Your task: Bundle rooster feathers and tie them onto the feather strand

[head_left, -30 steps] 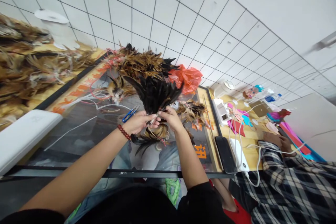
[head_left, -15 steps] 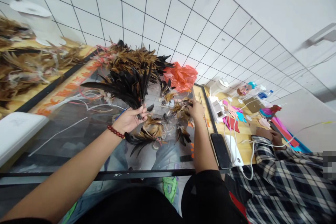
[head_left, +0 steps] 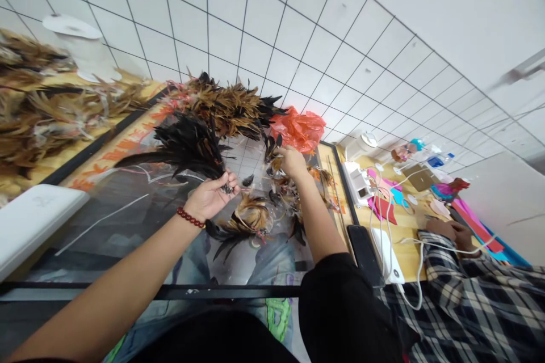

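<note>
My left hand (head_left: 213, 195), with a red bead bracelet at the wrist, is closed round the quill ends of a bunch of black feathers (head_left: 187, 144) that fans out to the upper left. Just right of it, a tied tan and black feather bundle (head_left: 251, 216) lies on the clear tabletop (head_left: 114, 238). My right hand (head_left: 293, 163) reaches down at small dark feathers (head_left: 271, 150) beside the red plastic bag (head_left: 300, 127). Its fingers are bent together, and whatever they hold is hidden. Below it lie loose brown feathers (head_left: 283, 193).
A long pile of brown and black feathers (head_left: 225, 105) lies along the tiled wall. More feathers (head_left: 55, 108) cover the left side, near a white box (head_left: 38, 221). At right are a phone (head_left: 364, 252), a white power bank (head_left: 386, 255), cables, and a co-worker's plaid sleeve (head_left: 443, 266).
My right hand has moved up and left, from the brown feathers to the dark ones near the red bag. In my left hand, the black bunch has tipped further left.
</note>
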{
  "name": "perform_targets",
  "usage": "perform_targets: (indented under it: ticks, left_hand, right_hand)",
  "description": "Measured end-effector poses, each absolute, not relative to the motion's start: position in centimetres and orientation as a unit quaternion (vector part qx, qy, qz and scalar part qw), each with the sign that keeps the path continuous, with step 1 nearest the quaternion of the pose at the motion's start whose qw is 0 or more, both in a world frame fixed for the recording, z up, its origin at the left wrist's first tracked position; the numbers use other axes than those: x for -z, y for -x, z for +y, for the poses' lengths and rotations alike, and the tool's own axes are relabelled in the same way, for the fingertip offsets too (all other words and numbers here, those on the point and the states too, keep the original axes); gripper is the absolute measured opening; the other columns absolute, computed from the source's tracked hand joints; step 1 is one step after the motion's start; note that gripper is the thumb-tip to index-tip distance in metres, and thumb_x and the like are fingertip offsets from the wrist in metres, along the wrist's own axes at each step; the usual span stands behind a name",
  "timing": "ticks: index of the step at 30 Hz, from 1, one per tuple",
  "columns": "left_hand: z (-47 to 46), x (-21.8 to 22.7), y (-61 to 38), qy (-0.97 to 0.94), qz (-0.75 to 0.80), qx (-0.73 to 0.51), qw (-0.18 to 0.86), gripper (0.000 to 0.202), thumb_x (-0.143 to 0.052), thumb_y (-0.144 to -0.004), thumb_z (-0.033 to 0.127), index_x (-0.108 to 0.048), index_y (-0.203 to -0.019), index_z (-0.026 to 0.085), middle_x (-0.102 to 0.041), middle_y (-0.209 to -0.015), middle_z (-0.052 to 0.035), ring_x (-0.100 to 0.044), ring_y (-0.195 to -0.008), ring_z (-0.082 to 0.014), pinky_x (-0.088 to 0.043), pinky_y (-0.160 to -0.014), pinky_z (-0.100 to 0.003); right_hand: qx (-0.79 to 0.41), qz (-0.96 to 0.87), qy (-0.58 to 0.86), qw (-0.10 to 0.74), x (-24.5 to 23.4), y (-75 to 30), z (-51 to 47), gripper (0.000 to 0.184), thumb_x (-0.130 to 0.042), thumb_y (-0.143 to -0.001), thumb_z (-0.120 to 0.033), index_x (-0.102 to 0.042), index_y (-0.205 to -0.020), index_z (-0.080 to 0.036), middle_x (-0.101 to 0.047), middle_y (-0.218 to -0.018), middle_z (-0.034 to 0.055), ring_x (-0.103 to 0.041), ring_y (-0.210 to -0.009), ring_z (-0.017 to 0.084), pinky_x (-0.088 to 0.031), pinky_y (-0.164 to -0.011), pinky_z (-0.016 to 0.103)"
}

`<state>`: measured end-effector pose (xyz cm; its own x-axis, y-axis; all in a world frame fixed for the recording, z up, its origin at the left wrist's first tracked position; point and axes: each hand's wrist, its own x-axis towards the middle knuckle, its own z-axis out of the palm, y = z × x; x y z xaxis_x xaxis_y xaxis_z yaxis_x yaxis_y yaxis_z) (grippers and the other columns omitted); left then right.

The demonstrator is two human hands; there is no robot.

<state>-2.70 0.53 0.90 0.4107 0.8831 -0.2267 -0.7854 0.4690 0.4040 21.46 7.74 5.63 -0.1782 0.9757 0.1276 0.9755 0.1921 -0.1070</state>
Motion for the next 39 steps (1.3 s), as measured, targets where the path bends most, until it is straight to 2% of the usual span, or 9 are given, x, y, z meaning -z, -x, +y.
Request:
perform_targets:
  ticks: [3, 6, 13, 19, 23, 26, 30, 34, 39]
  left_hand:
    - [0.5, -0.7, 2.7, -0.113, 0.206, -0.500, 0.833, 0.012, -0.064, -0.077, 0.003, -0.062, -0.079, 0.015, -0.052, -0.070, 0.0017, -0.052, -0.062, -0.0080, -0.052, -0.064, -0.023]
    - [0.5, -0.5, 2.6, -0.115, 0.204, -0.497, 0.835, 0.011, -0.067, -0.077, 0.004, -0.062, -0.079, 0.014, -0.052, -0.070, 0.0019, -0.053, -0.062, -0.0081, -0.053, -0.064, -0.024]
    - [0.5, -0.6, 1.9, -0.136, 0.261, -0.484, 0.824, 0.007, -0.067, -0.079, 0.006, -0.065, -0.073, 0.010, -0.061, -0.070, -0.0020, -0.059, -0.063, -0.0089, -0.055, -0.064, -0.024]
    - [-0.5, -1.2, 0.6, -0.204, 0.307, -0.460, 0.808, 0.008, -0.073, -0.074, 0.008, -0.069, -0.081, 0.007, -0.072, -0.089, -0.0119, -0.071, -0.083, -0.0218, -0.059, -0.079, -0.036]
    - [-0.8, -0.8, 0.9, -0.251, 0.313, -0.407, 0.821, 0.013, -0.076, -0.070, 0.007, -0.069, -0.081, 0.007, -0.071, -0.074, -0.0099, -0.069, -0.068, -0.0178, -0.060, -0.064, -0.030]
    - [-0.6, -0.5, 1.6, -0.250, 0.298, -0.408, 0.826, 0.011, -0.076, -0.069, 0.004, -0.068, -0.075, 0.007, -0.067, -0.067, -0.0071, -0.064, -0.061, -0.0138, -0.057, -0.058, -0.025]
    - [-0.2, -0.2, 2.3, -0.236, 0.263, -0.416, 0.838, 0.014, -0.073, -0.071, 0.004, -0.069, -0.083, 0.008, -0.065, -0.073, -0.0065, -0.061, -0.063, -0.0120, -0.055, -0.058, -0.024]
    - [-0.1, -0.6, 2.5, -0.230, 0.242, -0.427, 0.841, 0.014, -0.072, -0.071, 0.003, -0.069, -0.083, 0.010, -0.064, -0.075, -0.0056, -0.062, -0.068, -0.0129, -0.055, -0.063, -0.026]
    - [-0.1, -2.4, 3.3, -0.206, 0.219, -0.520, 0.799, 0.016, -0.071, -0.072, 0.004, -0.066, -0.085, 0.014, -0.058, -0.072, -0.0003, -0.056, -0.065, -0.0090, -0.053, -0.064, -0.024]
  right_hand:
    - [0.037, -0.789, 0.612, 0.032, -4.5, -20.0, 10.2, 0.052, -0.047, -0.083, -0.009, -0.061, -0.128, -0.030, -0.049, -0.140, 0.0108, -0.051, -0.118, 0.029, -0.043, -0.095, 0.044]
    - [0.043, -0.800, 0.598, -0.008, -3.9, -20.3, 10.8, 0.041, -0.047, -0.086, -0.014, -0.067, -0.119, -0.027, -0.045, -0.142, 0.0115, -0.047, -0.121, 0.031, -0.040, -0.096, 0.047]
    - [0.094, -0.801, 0.567, 0.167, -5.5, -21.7, 5.6, 0.037, -0.037, -0.094, -0.018, -0.070, -0.111, -0.022, -0.049, -0.134, 0.0106, -0.049, -0.113, 0.023, -0.039, -0.095, 0.036]
    - [0.107, -0.863, 0.475, 0.133, -6.4, -18.0, 1.2, 0.034, -0.037, -0.098, -0.028, -0.067, -0.113, -0.023, -0.049, -0.137, 0.0123, -0.047, -0.109, 0.027, -0.035, -0.090, 0.042]
    - [0.101, -0.893, 0.431, 0.087, -6.4, -16.2, 0.7, 0.035, -0.035, -0.099, -0.029, -0.065, -0.113, -0.023, -0.049, -0.139, 0.0122, -0.049, -0.105, 0.025, -0.036, -0.086, 0.041]
    - [0.106, -0.853, 0.494, 0.128, -6.3, -16.8, 1.1, 0.037, -0.035, -0.098, -0.024, -0.059, -0.125, -0.024, -0.049, -0.139, 0.0124, -0.051, -0.107, 0.026, -0.036, -0.089, 0.042]
    - [0.023, -0.724, 0.646, 0.241, -5.7, -18.6, 1.7, 0.037, -0.046, -0.089, -0.018, -0.061, -0.123, -0.020, -0.055, -0.127, 0.0138, -0.056, -0.104, 0.025, -0.041, -0.092, 0.042]
    - [-0.149, -0.710, 0.625, 0.287, -4.2, -19.0, 0.7, 0.031, -0.054, -0.082, -0.019, -0.066, -0.111, -0.019, -0.065, -0.108, 0.0076, -0.061, -0.080, 0.017, -0.049, -0.086, 0.034]
    - [-0.178, -0.785, 0.538, 0.251, -2.6, -18.0, -1.5, 0.047, -0.048, -0.078, -0.007, -0.064, -0.119, -0.022, -0.062, -0.124, 0.0072, -0.056, -0.116, 0.019, -0.041, -0.104, 0.036]
